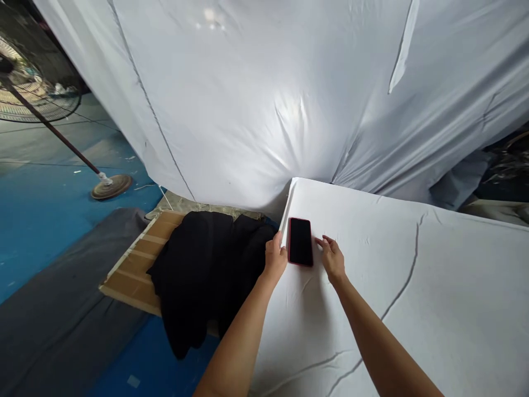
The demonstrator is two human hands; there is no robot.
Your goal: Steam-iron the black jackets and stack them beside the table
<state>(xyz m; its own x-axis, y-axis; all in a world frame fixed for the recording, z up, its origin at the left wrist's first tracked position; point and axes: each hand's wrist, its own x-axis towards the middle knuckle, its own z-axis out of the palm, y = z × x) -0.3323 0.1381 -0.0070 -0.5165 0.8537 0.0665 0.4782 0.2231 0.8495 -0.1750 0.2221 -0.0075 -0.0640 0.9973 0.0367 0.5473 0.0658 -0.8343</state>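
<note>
We view two bare hands reaching in from the lower edge of the frame over a worktop (463, 286) with a white, creased covering. The task's thing, a phone (301, 242) with a dark screen and a red rim, lies flat near the worktop's far left corner, just right of the frame's centre, its long sides running up the frame. We see the left hand (275, 257) to the left of the phone, at the worktop's left edge; its grip stands apart, thumb off the forefinger, though we cannot tell whether it touches that edge. The right hand (332, 258) is just beside the phone on the right, its grip likewise apart, with a visible gap between fingertips and phone. Left of the worktop we note black cloth (198, 259) heaped over a tan, ribbed panel (134, 262). A white sheet (231, 110) fills the upper middle of the frame. At upper left we find a stand fan (61, 135) on a blue floor (45, 215), and at lower left, grey cloth (53, 325).
</note>
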